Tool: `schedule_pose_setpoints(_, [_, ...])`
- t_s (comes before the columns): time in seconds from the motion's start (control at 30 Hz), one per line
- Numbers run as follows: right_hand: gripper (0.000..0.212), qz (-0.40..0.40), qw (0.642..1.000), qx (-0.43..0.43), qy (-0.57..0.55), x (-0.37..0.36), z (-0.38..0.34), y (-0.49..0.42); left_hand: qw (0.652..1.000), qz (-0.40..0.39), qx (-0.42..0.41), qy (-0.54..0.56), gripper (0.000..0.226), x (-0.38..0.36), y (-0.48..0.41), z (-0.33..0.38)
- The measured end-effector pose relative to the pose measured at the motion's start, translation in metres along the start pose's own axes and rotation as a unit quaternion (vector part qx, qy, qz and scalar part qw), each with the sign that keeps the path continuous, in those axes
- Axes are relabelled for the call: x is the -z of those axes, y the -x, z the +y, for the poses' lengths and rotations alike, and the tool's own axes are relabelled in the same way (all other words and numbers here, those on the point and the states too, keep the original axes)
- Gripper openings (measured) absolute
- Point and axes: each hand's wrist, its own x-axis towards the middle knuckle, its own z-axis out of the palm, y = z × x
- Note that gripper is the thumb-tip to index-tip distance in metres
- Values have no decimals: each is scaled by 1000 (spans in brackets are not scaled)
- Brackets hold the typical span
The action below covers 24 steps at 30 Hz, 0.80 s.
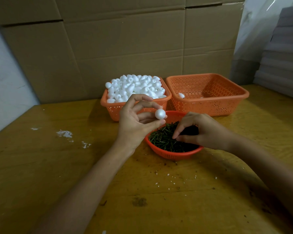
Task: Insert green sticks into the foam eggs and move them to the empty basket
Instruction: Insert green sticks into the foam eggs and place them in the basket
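Foam egg (160, 114) pinched in left hand (134, 122), over red bowl (169, 155) at 11 o'clock; right hand (201, 130) at 3 o'clock, fingers curled into green sticks (162, 141), grip unclear.

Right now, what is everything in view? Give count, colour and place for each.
foam eggs: many, white, heaped in left basket
left basket: one, orange, back of table
right basket: one, orange, beside left basket
lone egg: one, white, inside right basket
round basket: one, orange-red, under the hands
green sticks: many, dark green, in round basket
held egg: one, white, at left fingertips
table: one, yellow-brown
crumbs: white, on table
cardboard: brown, behind
left hand: pinches held egg
right hand: fingers in green sticks, grip unclear
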Motion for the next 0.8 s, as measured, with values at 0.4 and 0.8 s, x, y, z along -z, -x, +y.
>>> schedule_pose_setpoints(0.4, [19, 2, 1000, 1, 5, 0, 0, 1, 999, -15, -21, -35, 57, -1, 0, 0])
schedule_pose_setpoints(0.8, [20, -3, 1000, 2, 9, 1, -1, 1, 998, -31, -32, -50, 56, -2, 1, -2])
